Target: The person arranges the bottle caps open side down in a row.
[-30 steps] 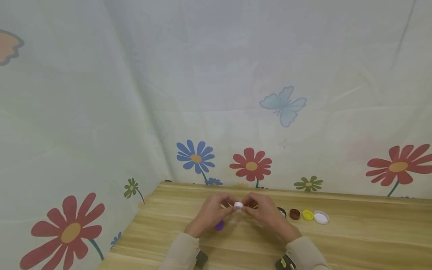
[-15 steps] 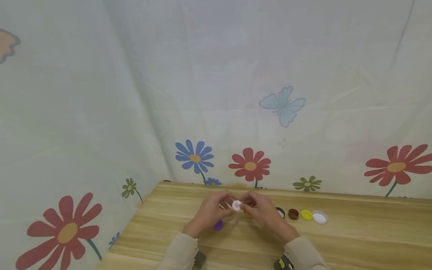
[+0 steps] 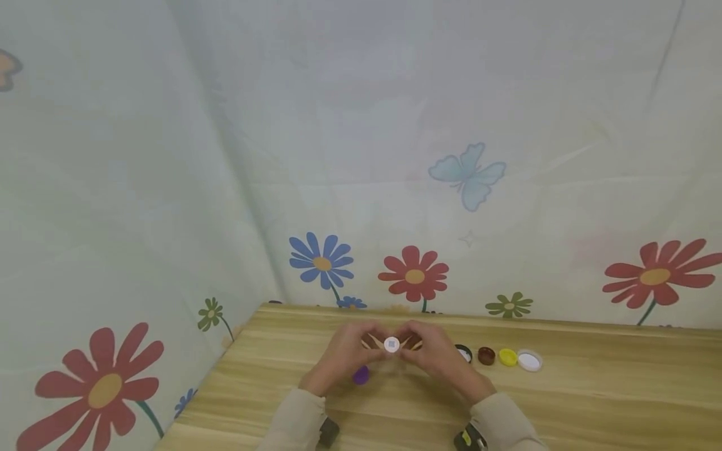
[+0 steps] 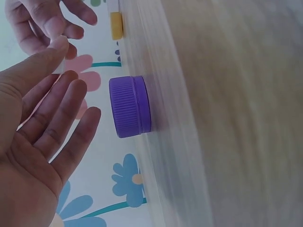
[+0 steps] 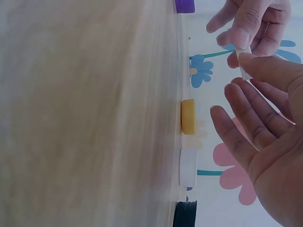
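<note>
Between both hands, a small white bottle cap point(image 3: 392, 344) is held above the table, its flat face with a grey printed square toward the head camera. My left hand point(image 3: 345, 352) pinches one side of it between thumb and fingertips. From the opposite side, the thumb and fingertips of my right hand point(image 3: 433, 352) pinch it too. The remaining fingers of each hand spread loosely in the wrist views. A purple ribbed bottle cap point(image 4: 130, 107) stands on the table near my left hand. In the right wrist view, only the edge of the white cap point(image 5: 244, 64) shows.
Right of the hands, a row holds a black-rimmed cap point(image 3: 464, 353), a brown cap point(image 3: 486, 356), a yellow cap point(image 3: 508, 357) and a larger white lid point(image 3: 529, 361). Another yellow cap point(image 5: 188, 117) lies nearer the hands. A flowered cloth point(image 3: 361, 156) hangs behind the wooden table point(image 3: 592, 401).
The white cap has turned from nearly edge-on until its printed face points at the head camera. Both hands keep hold of it. The head view has shifted slightly.
</note>
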A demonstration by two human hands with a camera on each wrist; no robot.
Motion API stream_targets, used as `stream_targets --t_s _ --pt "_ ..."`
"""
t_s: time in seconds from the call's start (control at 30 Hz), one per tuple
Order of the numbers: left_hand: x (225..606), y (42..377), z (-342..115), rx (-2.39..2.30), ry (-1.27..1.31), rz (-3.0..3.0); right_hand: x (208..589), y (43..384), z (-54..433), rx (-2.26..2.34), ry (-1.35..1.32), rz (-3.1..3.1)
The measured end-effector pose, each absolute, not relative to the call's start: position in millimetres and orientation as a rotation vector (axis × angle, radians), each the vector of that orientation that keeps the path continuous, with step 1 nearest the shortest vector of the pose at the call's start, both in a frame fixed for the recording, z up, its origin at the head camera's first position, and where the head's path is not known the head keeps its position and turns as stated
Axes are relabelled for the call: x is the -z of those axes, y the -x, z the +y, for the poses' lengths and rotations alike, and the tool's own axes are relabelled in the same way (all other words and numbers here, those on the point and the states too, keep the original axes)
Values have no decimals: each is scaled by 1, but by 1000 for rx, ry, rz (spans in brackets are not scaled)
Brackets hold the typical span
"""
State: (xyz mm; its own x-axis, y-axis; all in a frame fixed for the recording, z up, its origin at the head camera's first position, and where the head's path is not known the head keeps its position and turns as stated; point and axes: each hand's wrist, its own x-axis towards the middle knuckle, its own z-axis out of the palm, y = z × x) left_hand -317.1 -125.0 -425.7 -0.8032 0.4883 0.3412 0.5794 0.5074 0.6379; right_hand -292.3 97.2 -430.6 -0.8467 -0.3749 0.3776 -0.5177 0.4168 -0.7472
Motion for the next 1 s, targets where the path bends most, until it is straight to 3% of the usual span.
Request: stream_targets --t_s 1.0 --pt "422 315 -137 1143 995 -2766 435 288 89 -1358 -854 -2615"
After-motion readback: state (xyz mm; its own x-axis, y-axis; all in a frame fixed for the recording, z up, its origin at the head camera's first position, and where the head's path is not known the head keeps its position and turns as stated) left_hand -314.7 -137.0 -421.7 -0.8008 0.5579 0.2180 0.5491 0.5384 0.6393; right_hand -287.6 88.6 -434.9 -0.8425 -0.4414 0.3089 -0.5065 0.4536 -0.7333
